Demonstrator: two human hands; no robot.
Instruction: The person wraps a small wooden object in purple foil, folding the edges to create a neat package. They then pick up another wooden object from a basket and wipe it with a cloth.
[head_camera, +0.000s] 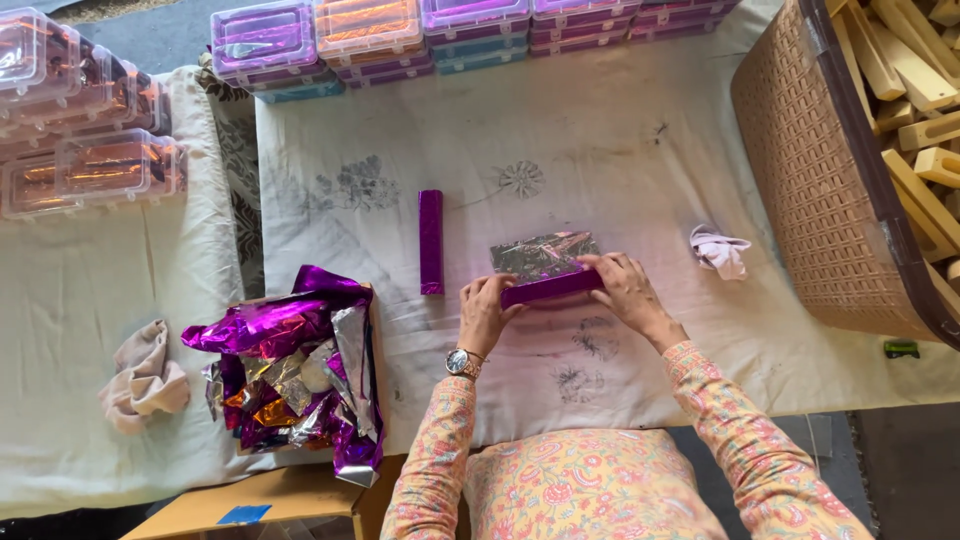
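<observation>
Two hands meet over one small purple foil-covered block (551, 288) near the middle of the desk (640, 130). The left hand (484, 312), with a watch on its wrist, has its fingers closed round the block's left end; the right hand (625, 290) lies over the right end with its fingers pressing down on top. The block rests along the near edge of a loose sheet of silvery patterned foil (543, 253), which lies flat on the pale cloth just beyond the fingers. A finished purple wrapped bar (431, 241) stands apart to the left, lying lengthwise away from the person. A heap of crumpled purple and gold foil (295, 365) fills a cardboard box at the desk's near left corner, and a crumpled white cloth (719, 250) sits to the right. A woven basket (820, 190) of bare wooden blocks stands at the far right, and stacked plastic cases (360, 35) line the far edge. The foil looks thin and springy: I judge that if either grip loosens, the wrap could unfold or crease, and a hard pull at the ends could tear it. The loose sheet could also slide on the cloth, since nothing pins it but the block.
</observation>
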